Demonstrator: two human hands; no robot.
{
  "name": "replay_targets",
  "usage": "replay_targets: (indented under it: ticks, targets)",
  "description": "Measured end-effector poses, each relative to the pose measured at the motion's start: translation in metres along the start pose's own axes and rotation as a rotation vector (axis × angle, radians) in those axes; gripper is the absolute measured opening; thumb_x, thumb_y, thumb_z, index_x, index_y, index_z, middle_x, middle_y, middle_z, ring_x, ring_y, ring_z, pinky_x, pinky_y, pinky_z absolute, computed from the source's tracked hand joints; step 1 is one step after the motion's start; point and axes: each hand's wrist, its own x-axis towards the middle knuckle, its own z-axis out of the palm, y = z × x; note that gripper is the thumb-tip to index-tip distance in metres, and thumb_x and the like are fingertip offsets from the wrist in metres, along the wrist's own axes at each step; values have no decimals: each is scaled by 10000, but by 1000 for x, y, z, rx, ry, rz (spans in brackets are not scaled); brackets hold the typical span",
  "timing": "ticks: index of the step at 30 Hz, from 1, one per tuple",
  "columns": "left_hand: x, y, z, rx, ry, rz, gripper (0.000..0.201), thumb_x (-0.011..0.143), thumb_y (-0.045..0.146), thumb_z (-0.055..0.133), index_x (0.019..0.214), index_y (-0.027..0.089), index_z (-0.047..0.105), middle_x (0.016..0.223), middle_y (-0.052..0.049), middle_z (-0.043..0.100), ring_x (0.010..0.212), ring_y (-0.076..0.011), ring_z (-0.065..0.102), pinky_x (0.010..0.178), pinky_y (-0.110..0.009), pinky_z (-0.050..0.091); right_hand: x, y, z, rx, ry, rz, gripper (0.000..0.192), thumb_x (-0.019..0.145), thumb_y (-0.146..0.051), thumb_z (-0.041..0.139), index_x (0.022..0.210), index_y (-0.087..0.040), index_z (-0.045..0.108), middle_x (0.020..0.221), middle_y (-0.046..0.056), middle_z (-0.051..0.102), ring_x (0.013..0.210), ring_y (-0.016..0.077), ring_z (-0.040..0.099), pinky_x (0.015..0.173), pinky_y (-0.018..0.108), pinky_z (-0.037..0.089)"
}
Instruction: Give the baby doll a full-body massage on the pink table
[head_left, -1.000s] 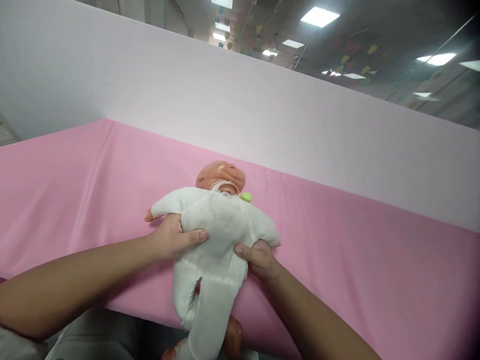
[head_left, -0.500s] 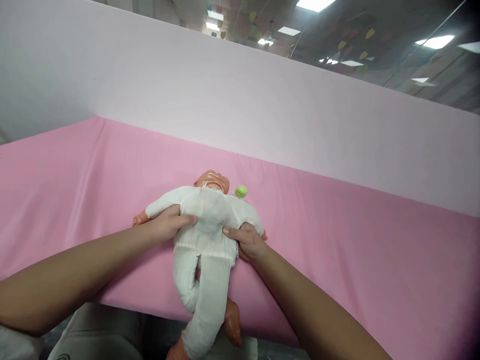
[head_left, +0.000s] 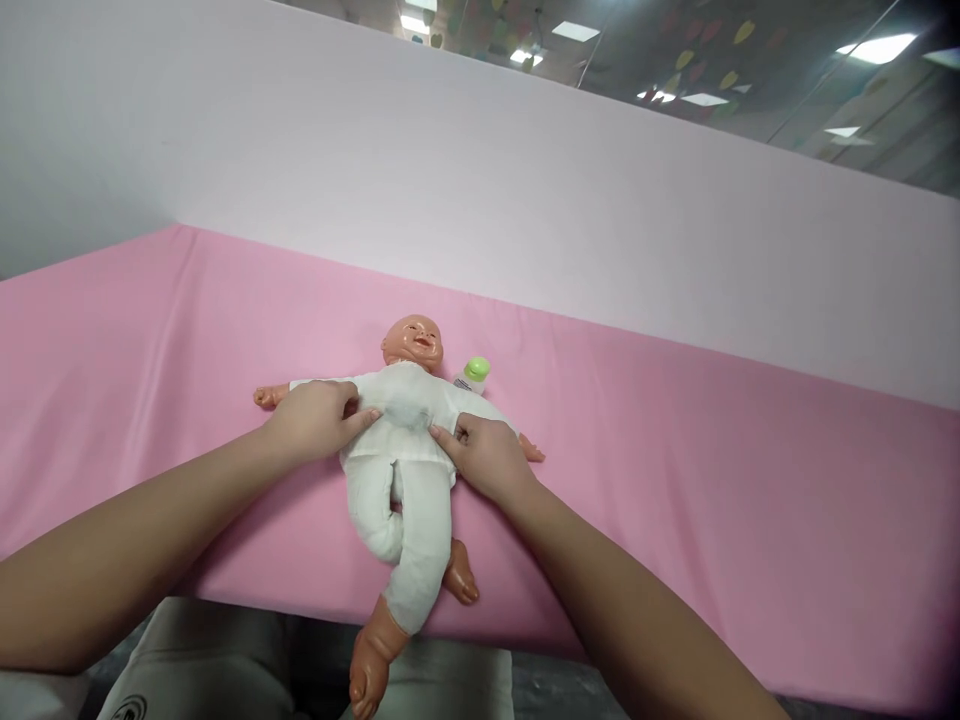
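Note:
A baby doll (head_left: 405,480) with a white cloth body lies on its back, face up, on a pink padded surface (head_left: 637,480). Its arms are spread out and one foot hangs past the front edge. My left hand (head_left: 319,415) is at the side of the doll's torso, thumb lying on the chest and fingers curled beside it. On the other side, my right hand (head_left: 487,450) holds the torso the same way, its thumb pointing inward. Beside the doll's head and shoulder is a small clear bottle with a green cap (head_left: 476,368).
A tall white padded wall (head_left: 480,190) runs behind the pink surface. My legs (head_left: 210,650) are below the front edge. A reflective pane with ceiling lights and hanging coloured shapes shows above the wall.
The doll has been lowered flat, so its face and more of the bottle now show. My hands have moved up slightly, with their fingers curled at the torso's sides.

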Motion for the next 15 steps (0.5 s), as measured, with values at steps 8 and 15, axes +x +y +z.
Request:
replay_targets:
  ticks: [8, 15]
  targets:
    - [-29, 9, -17, -139, -177, 576, 381, 803, 147, 625, 1168, 227, 698, 1156, -76, 689, 1049, -272, 661, 905, -365, 498, -14, -6, -5, 192, -52, -488, 426, 932, -113, 521, 1287, -281, 686, 1229, 30, 766, 1101, 235, 717, 996, 404, 537]
    - [-25, 1, 2, -170, -132, 576, 730, 802, 246, 759, 1499, 233, 542, 1530, -168, 504, 1288, -368, 613, 1073, -456, 508, -22, -7, -5, 137, -216, -599, 749, 820, -172, 714, 1533, -312, 535, 1516, 90, 618, 1395, 364, 583, 1139, 533, 486]
